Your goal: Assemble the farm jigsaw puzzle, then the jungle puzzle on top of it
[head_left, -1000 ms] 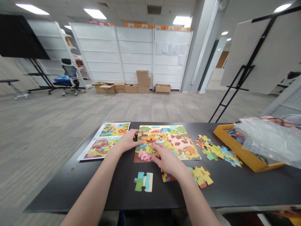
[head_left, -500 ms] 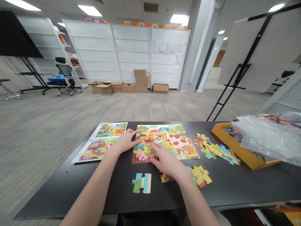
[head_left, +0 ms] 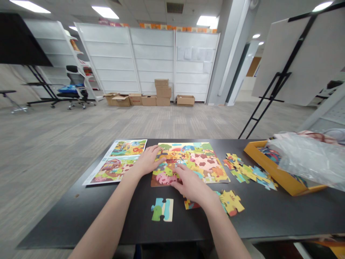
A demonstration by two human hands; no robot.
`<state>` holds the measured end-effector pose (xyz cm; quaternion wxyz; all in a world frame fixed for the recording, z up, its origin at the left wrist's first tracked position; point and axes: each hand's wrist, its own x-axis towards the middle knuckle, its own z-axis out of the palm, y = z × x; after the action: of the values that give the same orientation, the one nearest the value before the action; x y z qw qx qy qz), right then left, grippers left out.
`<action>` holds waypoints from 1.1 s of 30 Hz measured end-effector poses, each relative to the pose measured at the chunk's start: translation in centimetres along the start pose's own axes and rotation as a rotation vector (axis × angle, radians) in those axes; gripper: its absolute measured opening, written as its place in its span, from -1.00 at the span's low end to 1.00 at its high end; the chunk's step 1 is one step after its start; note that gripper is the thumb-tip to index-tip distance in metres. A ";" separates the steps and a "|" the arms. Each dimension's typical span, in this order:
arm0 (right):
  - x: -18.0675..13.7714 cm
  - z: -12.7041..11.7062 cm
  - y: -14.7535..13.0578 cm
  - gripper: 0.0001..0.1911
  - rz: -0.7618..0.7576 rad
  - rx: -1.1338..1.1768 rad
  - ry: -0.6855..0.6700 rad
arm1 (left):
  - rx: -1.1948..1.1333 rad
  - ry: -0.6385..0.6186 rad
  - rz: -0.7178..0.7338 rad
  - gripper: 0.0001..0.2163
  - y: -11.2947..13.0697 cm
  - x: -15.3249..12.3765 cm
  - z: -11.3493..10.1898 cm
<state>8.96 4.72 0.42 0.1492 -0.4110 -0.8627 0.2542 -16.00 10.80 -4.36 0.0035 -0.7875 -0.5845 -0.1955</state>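
Resting parted left fingers (head_left: 154, 149) and right fingers (head_left: 182, 169) on the puzzle (head_left: 193, 158), we judged it light, stiff card, best held by its edges.

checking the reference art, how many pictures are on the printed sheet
2 on the sheet: the upper picture, with a lion, and the lower picture, with a red barn, partly hidden by the left wrist.

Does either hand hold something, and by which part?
Cannot tell: the left hand is at the left edge of the puzzle, the right hand over its front.
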 end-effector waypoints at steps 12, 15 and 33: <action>0.0 0.2 0.1 -0.84 -0.006 -0.027 0.001 | 0.071 -0.029 -0.088 -0.51 1.4 0.7 0.4; 0.1 0.2 0.2 -0.87 -0.016 -0.024 -0.001 | 0.066 -0.027 -0.080 -0.51 1.5 0.8 0.3; 0.1 0.1 0.0 -0.82 0.022 -0.030 -0.022 | 0.014 -0.060 -0.042 -0.50 1.1 1.9 0.3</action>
<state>8.79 4.76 0.34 0.1308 -0.4200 -0.8633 0.2474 -14.44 12.24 -3.79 -0.0128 -0.7804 -0.6022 -0.1676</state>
